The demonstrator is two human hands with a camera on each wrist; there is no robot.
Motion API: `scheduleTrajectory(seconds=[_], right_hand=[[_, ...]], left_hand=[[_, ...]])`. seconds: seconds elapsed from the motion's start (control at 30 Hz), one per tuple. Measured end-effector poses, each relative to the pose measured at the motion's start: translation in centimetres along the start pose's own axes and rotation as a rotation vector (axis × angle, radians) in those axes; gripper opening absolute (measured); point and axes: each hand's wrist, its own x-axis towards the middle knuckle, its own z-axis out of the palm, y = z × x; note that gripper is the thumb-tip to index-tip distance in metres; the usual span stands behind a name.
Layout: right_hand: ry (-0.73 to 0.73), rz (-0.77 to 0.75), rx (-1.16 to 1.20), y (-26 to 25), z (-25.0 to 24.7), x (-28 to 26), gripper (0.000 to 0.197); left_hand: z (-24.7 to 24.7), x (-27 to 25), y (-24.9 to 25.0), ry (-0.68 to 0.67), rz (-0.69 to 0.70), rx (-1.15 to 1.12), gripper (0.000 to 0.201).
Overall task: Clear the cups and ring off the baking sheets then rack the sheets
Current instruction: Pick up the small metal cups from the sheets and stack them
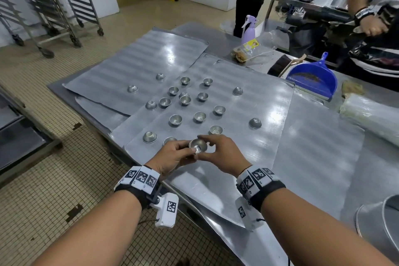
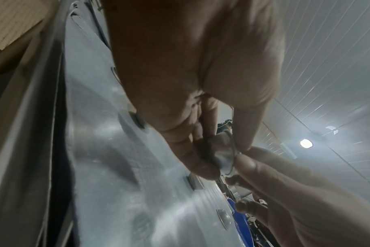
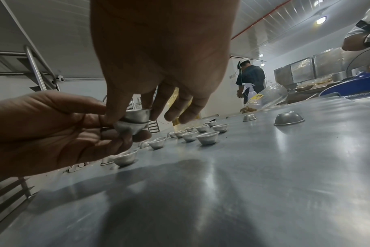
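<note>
Several overlapping baking sheets [image 1: 248,164] cover the steel table. Small metal cups [image 1: 199,116] are scattered over them, some upright, some upside down. Above the near sheet both hands hold a short stack of nested cups [image 1: 198,146]. My left hand [image 1: 187,150] grips the lower cup [image 3: 128,130] from the left. My right hand [image 1: 207,147] pinches the upper cup [image 3: 138,115] with thumb and finger. In the left wrist view the cups [image 2: 224,155] sit between both hands' fingertips. A large round metal ring [image 1: 370,220] lies at the near right.
Wheeled tray racks [image 1: 54,2] stand at the far left on the tiled floor. Beyond the sheets are a blue dustpan [image 1: 313,75], a purple spray bottle [image 1: 248,28] and a plastic bag [image 1: 246,49]. A film roll [image 1: 371,114] lies right. Two other people [image 1: 371,24] stand behind the table.
</note>
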Motion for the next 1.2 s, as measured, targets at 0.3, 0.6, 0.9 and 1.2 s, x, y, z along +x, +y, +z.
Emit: scheduleTrajectory(seconds=[0.3, 0.6, 0.9, 1.2], right_hand=[[0.100, 0.054, 0.047, 0.2, 3.2, 0.4, 0.072], [0.128, 0.247, -0.188, 2.0, -1.7, 5.1, 0.055], [-0.156, 0.340, -0.375, 5.8, -0.9, 8.0, 0.069], [-0.141, 0.358, -0.397, 5.9, -1.1, 7.9, 0.054]], left_hand=[[-1.5, 0.6, 0.5, -0.047, -0.055, -0.019, 0.019], [-3.3, 1.6, 0.8, 0.085, -0.148, -0.047, 0.020], [-3.5, 1.2, 1.0, 0.118, -0.192, -0.078, 0.031], [-3.1, 1.9, 0.6, 0.139, -0.213, -0.048, 0.033]])
